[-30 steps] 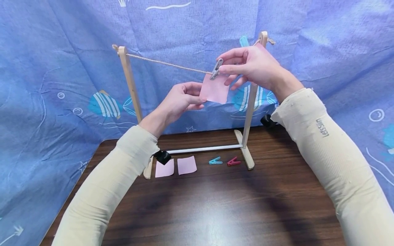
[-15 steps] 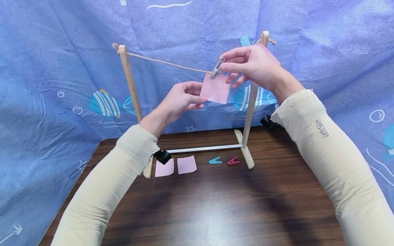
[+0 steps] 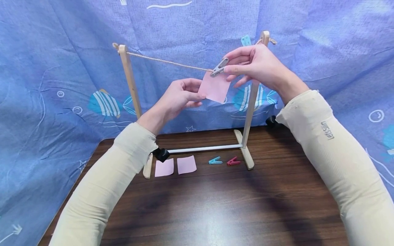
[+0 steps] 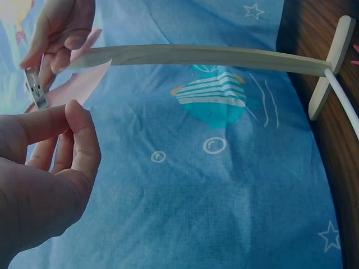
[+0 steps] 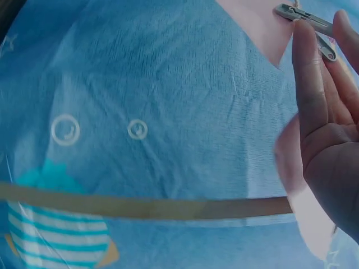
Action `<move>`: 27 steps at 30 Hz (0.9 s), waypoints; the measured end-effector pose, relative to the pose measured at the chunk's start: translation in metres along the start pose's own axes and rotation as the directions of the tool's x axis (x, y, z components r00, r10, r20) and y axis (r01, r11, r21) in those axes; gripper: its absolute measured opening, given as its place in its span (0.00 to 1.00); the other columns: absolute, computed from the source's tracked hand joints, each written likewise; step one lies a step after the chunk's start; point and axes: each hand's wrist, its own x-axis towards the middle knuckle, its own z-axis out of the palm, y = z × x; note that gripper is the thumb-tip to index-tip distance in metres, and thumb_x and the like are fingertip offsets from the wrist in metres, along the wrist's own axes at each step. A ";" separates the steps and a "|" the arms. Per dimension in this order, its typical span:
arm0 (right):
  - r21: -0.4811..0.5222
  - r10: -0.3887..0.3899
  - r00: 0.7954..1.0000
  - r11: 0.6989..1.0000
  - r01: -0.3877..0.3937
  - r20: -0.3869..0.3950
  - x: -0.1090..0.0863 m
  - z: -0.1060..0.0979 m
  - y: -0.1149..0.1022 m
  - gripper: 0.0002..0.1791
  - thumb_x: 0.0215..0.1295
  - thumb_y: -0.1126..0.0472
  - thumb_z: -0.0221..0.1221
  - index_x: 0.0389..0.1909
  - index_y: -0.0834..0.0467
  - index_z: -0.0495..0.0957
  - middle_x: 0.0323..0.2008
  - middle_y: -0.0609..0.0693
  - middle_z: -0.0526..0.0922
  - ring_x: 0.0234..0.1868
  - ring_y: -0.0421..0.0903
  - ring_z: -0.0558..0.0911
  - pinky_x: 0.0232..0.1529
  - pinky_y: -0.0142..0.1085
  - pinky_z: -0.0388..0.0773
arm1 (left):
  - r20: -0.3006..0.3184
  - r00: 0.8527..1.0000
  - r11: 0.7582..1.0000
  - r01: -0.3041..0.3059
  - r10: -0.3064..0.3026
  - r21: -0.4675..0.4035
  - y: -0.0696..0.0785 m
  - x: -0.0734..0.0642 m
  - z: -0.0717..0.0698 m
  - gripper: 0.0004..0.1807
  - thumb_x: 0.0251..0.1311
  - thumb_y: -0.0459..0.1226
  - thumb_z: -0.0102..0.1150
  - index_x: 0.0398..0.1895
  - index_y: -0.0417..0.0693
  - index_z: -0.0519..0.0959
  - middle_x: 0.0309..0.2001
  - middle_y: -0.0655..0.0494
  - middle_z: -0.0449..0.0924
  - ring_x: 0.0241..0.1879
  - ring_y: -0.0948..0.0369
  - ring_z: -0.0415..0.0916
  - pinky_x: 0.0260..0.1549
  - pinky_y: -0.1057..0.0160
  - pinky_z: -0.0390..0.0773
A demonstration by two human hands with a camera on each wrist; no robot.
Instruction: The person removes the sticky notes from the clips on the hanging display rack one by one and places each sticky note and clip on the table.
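A: Where does the grey spring clip (image 3: 219,67) lie relative to the right hand (image 3: 257,65)?

B: Just left of its fingertips, above the far edge of the brown wood-grain tabletop (image 3: 197,198). The long axis slants from handles at upper right to nose at lower left. This hand is the nearer; thumb and fingers pinch the handle end, the lower fingers spread apart.

A: And the nose?

B: At the upper edge of the square pink paper sheet (image 3: 215,87), where the twisted tan rope (image 3: 166,61) meets it. Whether the clip bites both cannot be told.

A: The left hand (image 3: 180,95)?

B: Fingers bent, pinching the sheet near its lower left corner.

A: What rests below?

B: Near the tabletop's far edge, two flat pink paper squares (image 3: 186,164) toward the far left corner; right of these, a light-blue plastic clip (image 3: 215,160) and a red plastic clip (image 3: 234,161).

A: Any writing?

B: Dark lettering (image 3: 327,130) on the cream ribbed right sleeve (image 3: 341,167) seems to read "Letsslin", last letters uncertain.
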 end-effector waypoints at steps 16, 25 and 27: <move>-0.217 -0.050 0.998 0.974 0.059 0.045 -0.005 -0.001 0.003 0.26 0.64 0.60 0.70 0.60 0.66 0.77 0.41 0.61 0.88 0.36 0.50 0.89 0.33 0.45 0.86 | -0.015 1.000 1.000 0.024 -0.024 0.007 -0.001 0.000 -0.003 0.22 0.62 0.24 0.65 0.60 0.39 0.78 0.49 0.46 0.82 0.44 0.56 0.81 0.39 0.64 0.84; -0.145 -0.095 0.995 0.985 0.097 0.020 -0.006 -0.001 0.012 0.24 0.65 0.62 0.69 0.60 0.67 0.78 0.41 0.61 0.88 0.35 0.52 0.89 0.32 0.45 0.86 | -0.006 1.000 1.000 0.013 -0.013 0.013 -0.004 0.001 -0.003 0.21 0.62 0.24 0.66 0.59 0.38 0.79 0.49 0.47 0.82 0.45 0.55 0.81 0.40 0.63 0.84; -0.138 -0.102 0.995 0.985 0.101 0.005 -0.006 -0.001 0.014 0.25 0.66 0.61 0.69 0.60 0.66 0.78 0.42 0.60 0.88 0.36 0.52 0.90 0.32 0.44 0.86 | -0.009 1.000 1.000 0.013 -0.013 0.006 -0.004 0.001 -0.002 0.21 0.62 0.24 0.65 0.58 0.38 0.79 0.49 0.47 0.82 0.45 0.56 0.81 0.39 0.63 0.84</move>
